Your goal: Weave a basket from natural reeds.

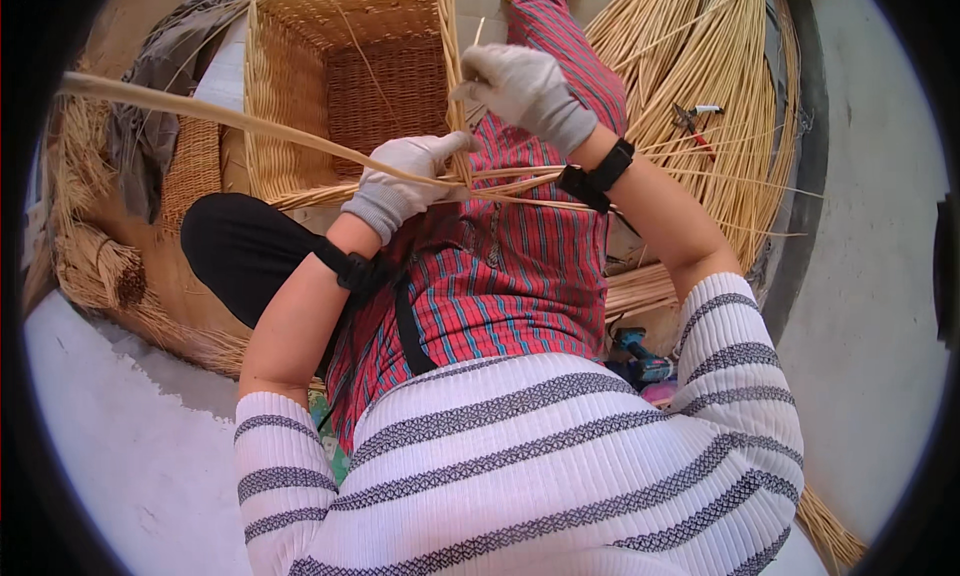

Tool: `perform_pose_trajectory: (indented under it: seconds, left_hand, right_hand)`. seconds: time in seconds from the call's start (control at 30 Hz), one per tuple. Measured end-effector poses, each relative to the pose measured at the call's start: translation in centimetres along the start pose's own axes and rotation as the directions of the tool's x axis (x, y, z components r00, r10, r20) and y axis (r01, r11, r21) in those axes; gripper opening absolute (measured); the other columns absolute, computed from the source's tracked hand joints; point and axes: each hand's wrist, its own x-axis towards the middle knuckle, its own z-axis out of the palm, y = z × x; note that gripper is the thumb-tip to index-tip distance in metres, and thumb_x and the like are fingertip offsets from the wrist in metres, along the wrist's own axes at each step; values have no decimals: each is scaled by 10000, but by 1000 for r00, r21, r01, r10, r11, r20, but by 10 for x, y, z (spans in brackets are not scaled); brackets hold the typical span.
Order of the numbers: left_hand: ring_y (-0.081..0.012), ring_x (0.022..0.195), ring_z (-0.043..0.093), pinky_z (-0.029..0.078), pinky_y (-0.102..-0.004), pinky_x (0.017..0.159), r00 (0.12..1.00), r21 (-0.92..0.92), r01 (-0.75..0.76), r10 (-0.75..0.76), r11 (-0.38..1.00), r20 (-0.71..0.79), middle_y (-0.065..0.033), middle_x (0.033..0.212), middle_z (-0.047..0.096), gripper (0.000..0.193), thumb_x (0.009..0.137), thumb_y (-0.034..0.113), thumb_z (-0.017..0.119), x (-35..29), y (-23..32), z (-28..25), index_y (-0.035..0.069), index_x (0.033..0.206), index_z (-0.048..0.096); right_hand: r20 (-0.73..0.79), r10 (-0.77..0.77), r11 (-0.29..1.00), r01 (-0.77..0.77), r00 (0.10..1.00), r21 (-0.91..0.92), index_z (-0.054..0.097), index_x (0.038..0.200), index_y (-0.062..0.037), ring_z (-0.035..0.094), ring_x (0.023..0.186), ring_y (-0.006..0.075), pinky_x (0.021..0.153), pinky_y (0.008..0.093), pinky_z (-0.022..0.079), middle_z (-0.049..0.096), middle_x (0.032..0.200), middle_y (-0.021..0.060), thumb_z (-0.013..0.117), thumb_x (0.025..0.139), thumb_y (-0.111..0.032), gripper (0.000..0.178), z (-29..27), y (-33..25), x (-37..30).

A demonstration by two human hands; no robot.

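A rectangular wicker basket lies before me with its open side toward me, its woven bottom showing inside. My left hand, in a pale work glove, is closed at the basket's near right corner, gripping the rim and rods there. One long wicker rod runs from that hand out to the far left. Just right of the basket's right edge, my gloved right hand is raised with its fingers pinched on a thin wicker rod, whose tip pokes up above them. Several loose rod ends stick out rightward from the corner.
A large fan of loose rods covers the floor at the right, with red-handled pruning shears on it. Rod bundles lie at the left. A teal power drill sits by my right side. Red striped cloth covers my lap.
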Motion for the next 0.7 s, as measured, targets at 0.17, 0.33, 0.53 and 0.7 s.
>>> perform_pose_trajectory:
  seconds: [0.17, 0.33, 0.53, 0.7]
  left_hand:
    - [-312, 860, 740, 576, -407, 766, 990, -26, 134, -133, 991, 40, -94, 912, 749, 580, 689, 323, 953, -1, 9, -9, 213, 1192, 685]
    - [-309, 858, 734, 564, -411, 760, 992, 57, 117, -119, 991, 38, -92, 908, 745, 599, 710, 333, 935, -2, 3, -2, 236, 1236, 665]
    - [-319, 904, 736, 564, -421, 779, 1000, 155, 9, -5, 988, -23, -101, 943, 743, 672, 708, 323, 929, 0, -6, 8, 250, 1293, 605]
    - [-319, 953, 737, 570, -428, 803, 996, 145, 79, -83, 986, 20, -89, 974, 750, 651, 742, 319, 904, 0, -5, 8, 240, 1305, 585]
  right_hand:
    - [87, -466, 861, 474, 880, -181, 710, 1286, -218, 548, 1367, 306, 1165, 448, 435, 627, 1415, 58, 772, 879, -408, 453, -15, 30, 19]
    - [96, -536, 798, 541, 839, -268, 716, 1257, -196, 535, 1405, 278, 1189, 447, 411, 651, 1394, 59, 780, 868, -429, 458, -18, 31, 33]
    - [170, -585, 739, 608, 793, -291, 721, 1182, -146, 558, 1380, 266, 1192, 442, 407, 690, 1326, 56, 790, 837, -473, 480, -27, 33, 43]
    - [194, -585, 730, 616, 787, -297, 716, 1179, -149, 589, 1330, 259, 1171, 447, 428, 697, 1286, 63, 808, 815, -438, 474, -29, 35, 41]
